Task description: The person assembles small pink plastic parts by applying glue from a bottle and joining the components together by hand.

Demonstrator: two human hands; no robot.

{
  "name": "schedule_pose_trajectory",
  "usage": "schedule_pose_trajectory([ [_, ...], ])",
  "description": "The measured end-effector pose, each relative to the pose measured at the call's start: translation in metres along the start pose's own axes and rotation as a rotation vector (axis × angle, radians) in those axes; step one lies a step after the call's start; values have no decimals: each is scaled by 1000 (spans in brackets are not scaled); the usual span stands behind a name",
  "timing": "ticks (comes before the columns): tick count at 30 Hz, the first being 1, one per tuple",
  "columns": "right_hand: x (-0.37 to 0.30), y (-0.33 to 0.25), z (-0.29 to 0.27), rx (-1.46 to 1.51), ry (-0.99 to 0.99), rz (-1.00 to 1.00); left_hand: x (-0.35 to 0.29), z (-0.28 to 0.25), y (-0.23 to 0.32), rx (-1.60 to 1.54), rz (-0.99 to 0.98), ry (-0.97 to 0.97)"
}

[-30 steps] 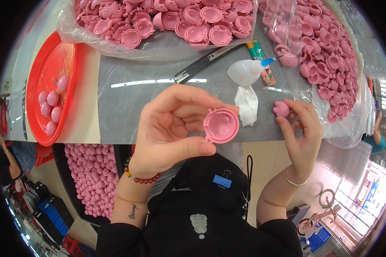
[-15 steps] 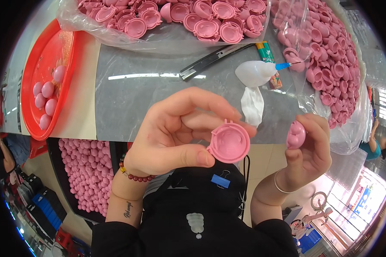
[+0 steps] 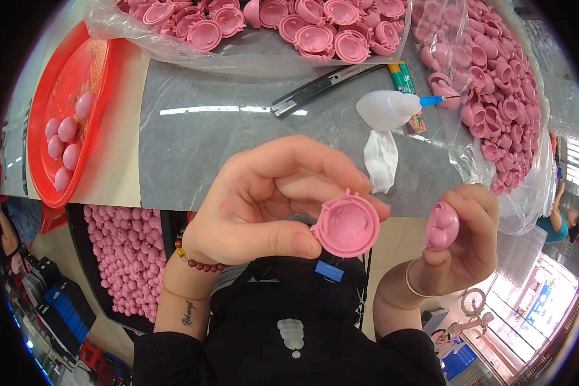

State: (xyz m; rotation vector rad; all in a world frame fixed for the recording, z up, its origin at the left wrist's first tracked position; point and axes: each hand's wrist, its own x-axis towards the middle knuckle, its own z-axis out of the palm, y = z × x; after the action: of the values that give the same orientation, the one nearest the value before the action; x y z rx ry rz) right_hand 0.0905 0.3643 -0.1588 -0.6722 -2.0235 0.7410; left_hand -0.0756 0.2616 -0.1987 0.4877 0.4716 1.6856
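Note:
Between the thumb and fingers of my left hand is a round pink plastic half shell, its hollow side facing me and small tabs on its rim. My right hand, to the right of it, pinches a second pink half shell with a rounded, bumpy outer side. The two pieces are apart, both held in the air by the table's near edge. Beyond my hands a white squeeze bottle with a blue needle tip lies on its side, and a crumpled white tissue lies just below it.
A black utility knife and a green box lie on the grey tabletop. Clear bags of pink shells fill the back and right. At left stand a red tray with several pink balls and a black bin of balls.
My right hand has lowered slightly and tilted its half shell. My left hand has shifted a little right and down with its own piece. The whole view has shifted slightly.

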Motion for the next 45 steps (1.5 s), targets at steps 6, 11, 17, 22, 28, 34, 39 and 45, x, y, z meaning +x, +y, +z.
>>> schedule_pose_trajectory([
  [6,0,0,-1,-35,5,-19,-2,-1,1,-79,-20,-31],
  [11,-3,-2,-1,-24,35,-1,-2,0,0,7,-15,24],
  [17,12,-7,-1,42,-133,-60,4,3,0,271,32,25],
  [22,14,-10,16,-60,-222,-158,3,3,3,359,16,43],
  [28,16,-9,17,-143,-269,-216,4,2,3,418,14,-38],
  [34,14,-10,12,-123,-256,-144,5,5,5,390,-54,22],
  [39,15,-6,14,-102,-269,-186,4,4,5,378,-74,35],
  [45,17,-9,9,-175,-353,-200,5,4,5,324,-92,29],
])
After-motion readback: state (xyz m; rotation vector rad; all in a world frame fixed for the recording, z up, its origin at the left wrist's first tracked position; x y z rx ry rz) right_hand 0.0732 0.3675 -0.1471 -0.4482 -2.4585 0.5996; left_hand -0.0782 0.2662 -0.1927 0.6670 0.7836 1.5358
